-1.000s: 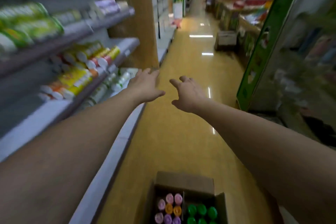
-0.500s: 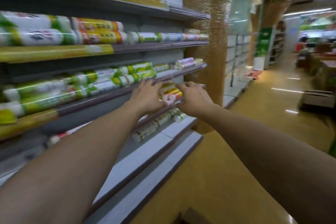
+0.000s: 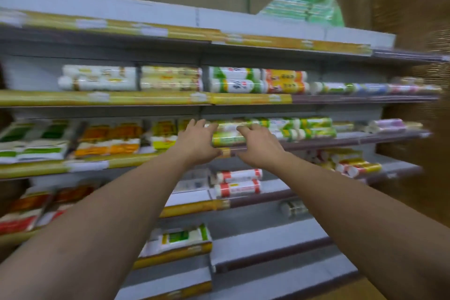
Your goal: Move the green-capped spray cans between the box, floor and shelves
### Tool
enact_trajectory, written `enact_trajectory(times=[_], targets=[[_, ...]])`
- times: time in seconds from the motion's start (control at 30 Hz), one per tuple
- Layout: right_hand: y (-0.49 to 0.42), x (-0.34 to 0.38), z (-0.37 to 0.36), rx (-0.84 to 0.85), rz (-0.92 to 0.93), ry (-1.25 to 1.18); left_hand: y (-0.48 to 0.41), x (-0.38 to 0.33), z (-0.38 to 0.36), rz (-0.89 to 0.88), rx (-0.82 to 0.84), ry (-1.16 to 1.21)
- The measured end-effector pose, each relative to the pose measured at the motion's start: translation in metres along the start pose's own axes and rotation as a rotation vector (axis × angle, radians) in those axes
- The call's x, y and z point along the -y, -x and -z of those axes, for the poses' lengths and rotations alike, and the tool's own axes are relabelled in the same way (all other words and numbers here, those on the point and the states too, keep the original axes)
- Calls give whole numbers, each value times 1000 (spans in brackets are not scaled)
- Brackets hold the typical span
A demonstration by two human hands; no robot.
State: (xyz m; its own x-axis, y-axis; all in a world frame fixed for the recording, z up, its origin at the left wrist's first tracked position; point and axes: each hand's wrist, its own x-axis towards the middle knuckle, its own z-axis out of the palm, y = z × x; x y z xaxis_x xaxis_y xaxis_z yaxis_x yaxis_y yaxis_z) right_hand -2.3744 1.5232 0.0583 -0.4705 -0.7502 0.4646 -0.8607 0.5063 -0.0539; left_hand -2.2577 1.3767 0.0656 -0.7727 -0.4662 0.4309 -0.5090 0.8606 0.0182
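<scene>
We see the left hand [image 3: 198, 143] and right hand [image 3: 261, 145] at either end of a green-labelled roll [image 3: 227, 133] on the middle shelf [image 3: 341, 141], its long axis running left to right along the shelf edge. Fingers are spread and lightly curled against it. Label writing is too blurred for us to read.

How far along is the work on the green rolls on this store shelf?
Done: green-labelled rolls already lie stacked to the right on the third shelf. In hand: left hand and right hand sit at either end of two stacked green rolls at the shelf edge; blur hides whether the fingers grip them. Left: bare shelf boards show lower down.
</scene>
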Motion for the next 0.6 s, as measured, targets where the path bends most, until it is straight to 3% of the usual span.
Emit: enact_trajectory(times=[0.2, 0.6], targets=[[-26, 150, -20, -11, 147, -57, 79, 144, 30, 157, 18, -119], [-41, 430, -101, 153, 367, -154, 244, 411, 63, 437, 107, -129]])
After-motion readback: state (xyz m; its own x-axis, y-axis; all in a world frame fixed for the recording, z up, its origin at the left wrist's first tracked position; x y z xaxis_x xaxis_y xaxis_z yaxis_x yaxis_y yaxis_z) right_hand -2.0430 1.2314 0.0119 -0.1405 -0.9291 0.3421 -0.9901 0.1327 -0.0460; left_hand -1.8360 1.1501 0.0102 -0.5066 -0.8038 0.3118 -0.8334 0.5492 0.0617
